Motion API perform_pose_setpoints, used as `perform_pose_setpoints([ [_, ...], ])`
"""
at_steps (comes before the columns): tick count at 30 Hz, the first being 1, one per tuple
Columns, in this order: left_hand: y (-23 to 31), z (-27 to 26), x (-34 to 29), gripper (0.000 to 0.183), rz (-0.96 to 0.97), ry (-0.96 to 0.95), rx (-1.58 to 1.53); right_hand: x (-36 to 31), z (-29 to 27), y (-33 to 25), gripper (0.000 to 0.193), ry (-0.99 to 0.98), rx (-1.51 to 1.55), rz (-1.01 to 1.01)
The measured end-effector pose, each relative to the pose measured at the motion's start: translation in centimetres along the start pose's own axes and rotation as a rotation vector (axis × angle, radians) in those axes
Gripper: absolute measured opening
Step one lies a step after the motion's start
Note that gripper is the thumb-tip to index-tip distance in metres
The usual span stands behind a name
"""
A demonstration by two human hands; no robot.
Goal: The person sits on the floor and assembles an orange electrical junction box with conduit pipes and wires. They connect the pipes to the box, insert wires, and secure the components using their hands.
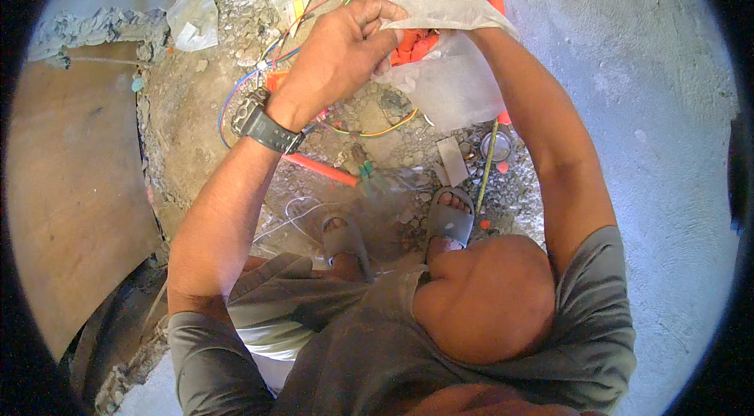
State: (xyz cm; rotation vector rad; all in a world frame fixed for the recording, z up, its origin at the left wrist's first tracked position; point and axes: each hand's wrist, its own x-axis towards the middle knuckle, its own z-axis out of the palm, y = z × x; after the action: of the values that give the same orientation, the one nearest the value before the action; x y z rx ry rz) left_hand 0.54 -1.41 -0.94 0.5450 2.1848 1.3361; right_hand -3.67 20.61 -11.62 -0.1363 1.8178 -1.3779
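My left hand [357,39], with a dark watch [263,125] on its wrist, pinches the rim of a whitish, see-through plastic bag [455,90] between thumb and fingers. Inside the bag's mouth lie several orange-red pieces [414,47], too crowded to tell their exact kind. From the right, my right forearm [522,82] reaches up and passes behind the bag's upper flap. That flap covers my right hand, so its fingers and anything in them are hidden.
Loose wires [338,0] in several colours trail over the rubble floor. An orange tube [322,168], green-handled pliers [367,172] and a round tin [496,146] lie near my feet. A grey wall [636,133] stands right; a brown board [78,196] lies left.
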Motion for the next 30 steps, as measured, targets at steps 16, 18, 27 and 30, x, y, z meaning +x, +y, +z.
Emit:
perform_pose_setpoints([
  [16, -0.6, -0.9, 4.9, 0.033, 0.107, 0.235, -0.027, -0.6, 2.9, 4.5, 0.045, 0.564, -0.72, 0.0],
  [18, -0.3, -1.9, 8.2, 0.031, 0.028, 0.288, -0.251, -2.6, 1.8, 5.5, 0.043, 0.537, -0.393, -0.228],
  [27, 3.8, -5.6, 19.6, 0.05, 0.133, 0.26, -0.486, -13.3, -2.1, -4.0, 0.042, 0.91, 0.284, -0.633],
  [30, 2.1, -8.1, 17.9, 0.055, 0.332, -0.228, -0.311, -17.4, -0.1, -7.4, 0.044, 0.572, 0.686, -0.47],
])
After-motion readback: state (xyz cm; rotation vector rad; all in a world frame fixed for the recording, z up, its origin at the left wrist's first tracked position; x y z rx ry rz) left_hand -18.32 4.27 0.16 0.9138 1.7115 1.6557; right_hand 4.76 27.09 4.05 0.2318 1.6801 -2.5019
